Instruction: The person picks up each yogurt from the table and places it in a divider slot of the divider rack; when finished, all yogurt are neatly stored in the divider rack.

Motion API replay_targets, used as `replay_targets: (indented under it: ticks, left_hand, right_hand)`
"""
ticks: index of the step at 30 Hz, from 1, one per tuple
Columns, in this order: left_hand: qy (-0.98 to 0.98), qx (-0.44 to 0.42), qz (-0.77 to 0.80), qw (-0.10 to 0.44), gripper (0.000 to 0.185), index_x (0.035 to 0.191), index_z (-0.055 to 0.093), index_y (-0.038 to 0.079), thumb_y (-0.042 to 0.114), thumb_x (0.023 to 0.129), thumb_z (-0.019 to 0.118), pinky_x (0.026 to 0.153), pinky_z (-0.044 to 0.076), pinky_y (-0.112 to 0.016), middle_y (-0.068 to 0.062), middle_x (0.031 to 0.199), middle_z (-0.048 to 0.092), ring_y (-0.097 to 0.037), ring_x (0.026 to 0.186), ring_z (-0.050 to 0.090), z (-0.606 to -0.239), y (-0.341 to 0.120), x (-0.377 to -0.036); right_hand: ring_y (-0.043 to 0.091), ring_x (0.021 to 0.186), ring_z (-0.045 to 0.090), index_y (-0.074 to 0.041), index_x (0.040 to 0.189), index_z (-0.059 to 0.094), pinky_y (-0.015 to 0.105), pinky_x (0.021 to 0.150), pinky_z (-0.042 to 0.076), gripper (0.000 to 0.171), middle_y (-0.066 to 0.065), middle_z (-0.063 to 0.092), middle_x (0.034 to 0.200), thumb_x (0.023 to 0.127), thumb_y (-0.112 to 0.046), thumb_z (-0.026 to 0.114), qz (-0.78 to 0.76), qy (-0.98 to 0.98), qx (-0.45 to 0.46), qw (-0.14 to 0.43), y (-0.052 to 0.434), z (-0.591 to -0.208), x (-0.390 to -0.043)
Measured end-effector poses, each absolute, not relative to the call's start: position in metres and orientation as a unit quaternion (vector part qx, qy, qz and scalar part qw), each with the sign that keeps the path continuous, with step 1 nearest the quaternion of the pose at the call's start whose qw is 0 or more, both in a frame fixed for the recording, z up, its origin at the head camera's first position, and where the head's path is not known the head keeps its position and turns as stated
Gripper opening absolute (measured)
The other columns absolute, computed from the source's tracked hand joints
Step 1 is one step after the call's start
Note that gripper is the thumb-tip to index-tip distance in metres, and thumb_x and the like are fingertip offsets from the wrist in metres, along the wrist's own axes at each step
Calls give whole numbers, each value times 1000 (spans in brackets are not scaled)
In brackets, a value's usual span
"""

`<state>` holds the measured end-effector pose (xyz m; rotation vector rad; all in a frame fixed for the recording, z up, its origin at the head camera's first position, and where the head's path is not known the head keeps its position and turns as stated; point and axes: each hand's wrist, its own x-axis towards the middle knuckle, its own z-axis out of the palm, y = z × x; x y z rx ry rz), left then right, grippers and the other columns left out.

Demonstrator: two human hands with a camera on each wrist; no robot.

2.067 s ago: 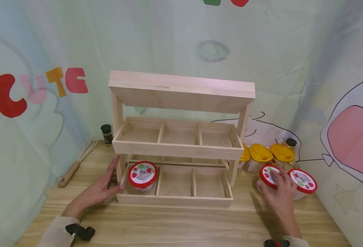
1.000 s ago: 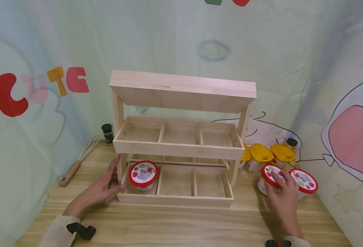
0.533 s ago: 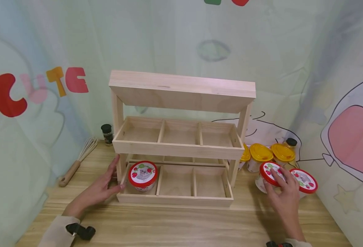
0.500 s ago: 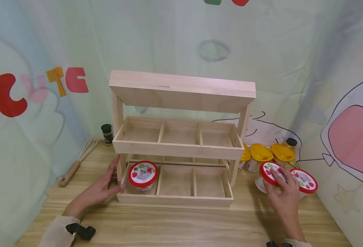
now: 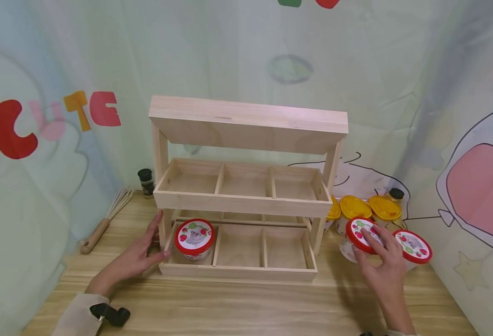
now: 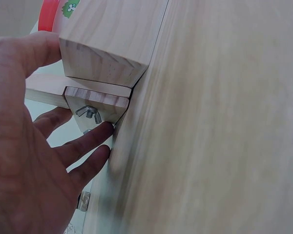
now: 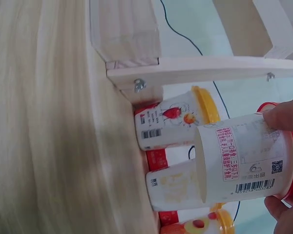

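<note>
My right hand [image 5: 382, 270] grips a white tub with a red, fruit-printed lid [image 5: 357, 233]. In the right wrist view the tub [image 7: 244, 156] is raised off the table, fingers and thumb around its lid end. A second red-lidded tub [image 5: 414, 247] stands just right of that hand. My left hand [image 5: 133, 256] rests at the left end of a two-tier wooden rack [image 5: 242, 203]. Seen from the left wrist, its thumb touches the lower tray's corner [image 6: 102, 53], and the other fingers spread beside the post with a wing nut [image 6: 90, 113]. Another red-lidded tub [image 5: 194, 239] sits in the lower tray's left compartment.
Yellow-lidded tubs [image 5: 354, 207] and a black-capped jar [image 5: 395, 193] stand behind the right hand. A whisk [image 5: 105, 221] and a small black-capped bottle [image 5: 146, 183] lie and stand at the left. Printed curtains [image 5: 246, 46] enclose the wooden table [image 5: 246, 305].
My right hand has moved its tub slightly left and up, away from the second red-lidded tub. The left hand and the rack have stayed in place.
</note>
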<state>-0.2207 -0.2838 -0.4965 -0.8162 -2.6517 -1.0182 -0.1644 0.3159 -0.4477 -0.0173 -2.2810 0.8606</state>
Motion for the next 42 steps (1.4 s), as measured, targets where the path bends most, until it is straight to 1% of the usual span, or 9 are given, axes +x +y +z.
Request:
replay_targets:
  ticks: [4, 6, 9, 17, 22, 26, 33, 39, 42]
  left_hand:
    - [-894, -272, -346, 89, 118, 172, -8, 18, 16, 94, 80, 97, 60, -57, -38, 158, 45, -50, 126, 67, -496, -284, -220]
    - [-894, -271, -348, 87, 118, 173, -8, 18, 16, 95, 80, 97, 60, -59, -38, 159, 45, -51, 127, 67, -496, -284, -220]
    - [-894, -268, -350, 85, 118, 173, -8, 18, 16, 95, 80, 97, 59, -60, -39, 159, 44, -51, 128, 66, -496, -284, -220]
    - [-895, -263, -350, 81, 117, 173, -8, 19, 17, 95, 80, 97, 57, -65, -39, 159, 45, -51, 128, 66, -496, -283, -220]
    - [-894, -265, -353, 79, 117, 173, -8, 19, 17, 95, 80, 97, 57, -66, -39, 159, 43, -51, 128, 66, -496, -284, -219]
    - [-893, -267, -354, 79, 117, 173, -8, 18, 17, 95, 80, 97, 58, -64, -39, 160, 42, -52, 128, 66, -496, -284, -220]
    - [-893, -271, -350, 86, 117, 173, -7, 18, 16, 95, 80, 98, 60, -53, -39, 159, 44, -50, 127, 67, -497, -284, -221]
    - [-892, -270, -354, 80, 118, 173, -9, 18, 16, 95, 80, 97, 57, -67, -40, 160, 41, -53, 128, 65, -497, -284, -221]
    - [-893, -268, -353, 78, 118, 173, -9, 18, 17, 95, 80, 97, 58, -65, -40, 160, 40, -53, 128, 66, -497, -284, -221]
  right_hand:
    - [45, 151, 41, -10, 137, 74, 72, 116, 42, 56, 20, 58, 155, 83, -4, 86, 333, -879, 0, 341, 310, -442, -161]
    - [43, 151, 42, -12, 137, 75, 53, 120, 43, 57, 18, 59, 156, 83, -4, 86, 332, -881, 1, 338, 307, -441, -160]
    - [39, 152, 43, -14, 137, 75, 22, 113, 34, 55, 15, 60, 156, 83, -5, 87, 331, -883, 2, 332, 303, -440, -158]
    - [36, 151, 41, -17, 138, 75, 0, 103, 24, 57, 13, 59, 156, 84, -3, 86, 336, -885, 23, 322, 293, -434, -152]
    - [34, 148, 43, -18, 138, 75, -1, 102, 26, 57, 13, 60, 156, 84, -3, 86, 336, -886, 38, 318, 288, -431, -150]
    - [33, 149, 43, -19, 138, 75, 14, 109, 29, 56, 12, 60, 156, 85, -4, 86, 343, -887, 47, 307, 285, -429, -148]
    - [33, 146, 44, -20, 139, 75, -1, 102, 27, 58, 11, 61, 155, 85, -2, 86, 334, -889, 70, 306, 278, -429, -147]
    - [21, 146, 41, -21, 138, 75, 3, 105, 30, 58, 8, 60, 156, 85, -1, 86, 347, -885, 80, 300, 275, -429, -146]
    - [12, 146, 40, -21, 138, 75, -1, 103, 31, 59, 8, 60, 156, 85, 0, 86, 349, -884, 87, 298, 273, -429, -146]
